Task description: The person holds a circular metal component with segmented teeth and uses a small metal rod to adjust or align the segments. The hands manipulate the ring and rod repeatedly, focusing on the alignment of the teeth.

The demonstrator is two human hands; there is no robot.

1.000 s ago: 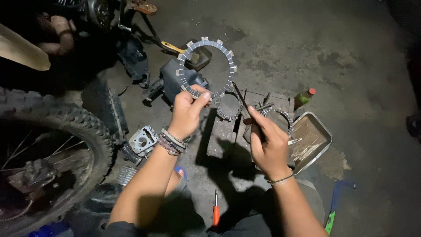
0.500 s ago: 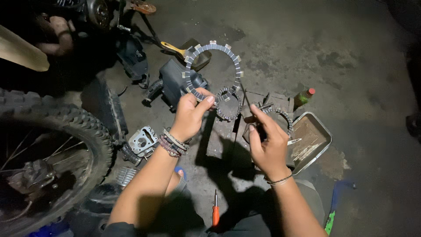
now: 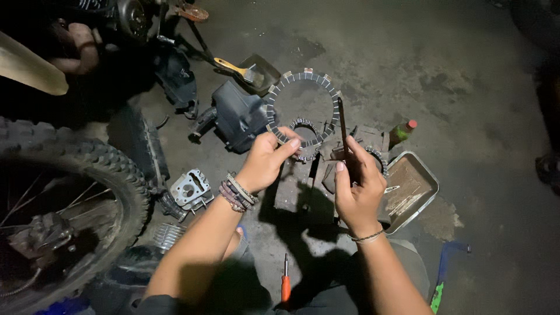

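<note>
My left hand (image 3: 267, 161) pinches the lower edge of a toothed clutch friction ring (image 3: 273, 105) and holds it upright above the floor. My right hand (image 3: 356, 186) grips a thin dark blade-like tool (image 3: 342, 119) whose tip touches the ring's right rim. More toothed clutch rings (image 3: 304, 125) lie on the concrete just behind the held one, partly hidden by my hands.
A metal tray (image 3: 417, 189) lies right of my right hand, a small green bottle with a red cap (image 3: 402, 132) behind it. A black plastic box (image 3: 236, 116), a brush (image 3: 233, 68), an engine cylinder (image 3: 190, 189), a red-handled screwdriver (image 3: 286, 284) and a knobby tyre (image 3: 81, 175) surround me. Another person's hand (image 3: 79, 49) is top left.
The ring has shifted right and slightly down in view. My right hand has raised the tool so its tip now meets the ring's right rim.
</note>
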